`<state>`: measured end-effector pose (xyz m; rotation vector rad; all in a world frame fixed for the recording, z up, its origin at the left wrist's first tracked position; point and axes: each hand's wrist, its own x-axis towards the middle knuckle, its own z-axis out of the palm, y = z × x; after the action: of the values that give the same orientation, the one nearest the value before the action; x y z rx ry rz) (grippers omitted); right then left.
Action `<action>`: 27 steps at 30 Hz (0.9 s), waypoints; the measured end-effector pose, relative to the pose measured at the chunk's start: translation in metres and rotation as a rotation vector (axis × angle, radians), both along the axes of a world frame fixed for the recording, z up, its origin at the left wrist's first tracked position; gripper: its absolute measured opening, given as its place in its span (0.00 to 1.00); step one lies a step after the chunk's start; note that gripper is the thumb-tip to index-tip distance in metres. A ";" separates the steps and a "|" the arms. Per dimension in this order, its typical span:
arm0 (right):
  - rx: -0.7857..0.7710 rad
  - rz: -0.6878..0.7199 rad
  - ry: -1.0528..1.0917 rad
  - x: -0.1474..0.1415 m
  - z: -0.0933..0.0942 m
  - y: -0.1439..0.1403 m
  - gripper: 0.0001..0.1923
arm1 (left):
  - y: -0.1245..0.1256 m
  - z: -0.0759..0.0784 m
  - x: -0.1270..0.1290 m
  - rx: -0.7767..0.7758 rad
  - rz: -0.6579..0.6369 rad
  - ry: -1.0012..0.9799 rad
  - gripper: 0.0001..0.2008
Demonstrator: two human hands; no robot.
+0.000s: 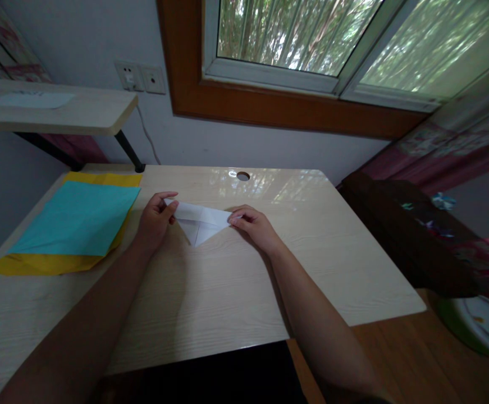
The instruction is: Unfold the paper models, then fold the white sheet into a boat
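Between my two hands is a folded sheet of white paper, shaped like a triangle with a flat band along its far edge and its point towards me. My left hand pinches the paper's left corner between thumb and fingers. At the opposite corner, my right hand grips the paper with thumb and bent fingers. The paper is at the tabletop; whether it is lifted clear of the surface I cannot tell.
Turquoise paper lies over yellow paper on the left of the pale wooden desk. A raised shelf carries another white sheet. Near the desk's back edge is a round cable hole. Dark furniture stands at right.
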<state>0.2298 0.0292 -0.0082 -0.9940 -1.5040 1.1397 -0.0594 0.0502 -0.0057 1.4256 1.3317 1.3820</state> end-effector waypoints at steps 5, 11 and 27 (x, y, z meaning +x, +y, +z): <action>0.021 -0.032 -0.036 0.002 -0.003 0.002 0.08 | -0.002 0.003 0.002 -0.007 -0.018 0.059 0.16; -0.169 -0.066 0.040 -0.001 -0.003 0.000 0.13 | -0.006 0.006 0.003 -0.035 -0.014 0.100 0.17; -0.203 -0.143 0.181 -0.007 -0.008 0.006 0.23 | -0.005 0.005 0.004 -0.052 -0.029 0.083 0.18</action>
<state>0.2228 0.0356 -0.0160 -1.0857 -1.1726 1.2603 -0.0549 0.0450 -0.0004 1.4751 1.3845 1.2728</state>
